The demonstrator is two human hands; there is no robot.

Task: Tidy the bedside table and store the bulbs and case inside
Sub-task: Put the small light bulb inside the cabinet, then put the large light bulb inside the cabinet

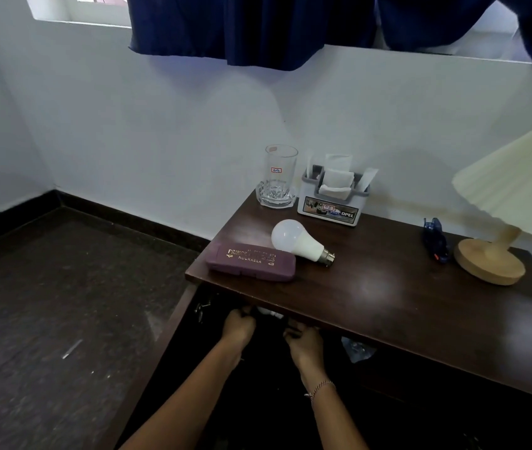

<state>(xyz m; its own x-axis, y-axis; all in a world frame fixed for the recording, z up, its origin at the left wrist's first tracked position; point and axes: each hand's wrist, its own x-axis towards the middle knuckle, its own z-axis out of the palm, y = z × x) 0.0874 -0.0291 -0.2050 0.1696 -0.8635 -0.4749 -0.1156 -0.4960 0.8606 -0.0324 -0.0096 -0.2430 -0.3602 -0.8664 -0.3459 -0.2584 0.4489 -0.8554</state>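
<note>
In the head view, the bedside table stands against the wall, and its dark surface [371,280] carries two of the task's things. The white bulb [293,240] lies on its side near the front left corner, its metal cap pointing right. The purple case [251,262] lies flat just in front of the bulb, touching it or nearly so, and close to the front edge. I judge that both lie within easy reach because they wait their turn to go inside. At the back stand a glass [279,180] and a napkin holder [332,203]. A lamp [492,258] and a small blue object [435,240] are at the right.

Below the top, the compartment is open and dark. Both arms reach forward and down into it. The left hand [238,326] and the right hand [305,345] are near each other, just under the front edge. Between them shows a small white thing [269,311], perhaps another bulb, but too much of it is hidden to be sure.

The fingers [290,334] of both hands look curled, yet their tips go under the edge. I cannot tell whether they grasp something or are only bent. The right wrist wears a thin bracelet [321,386]. The hands seem to arrange something inside.
</note>
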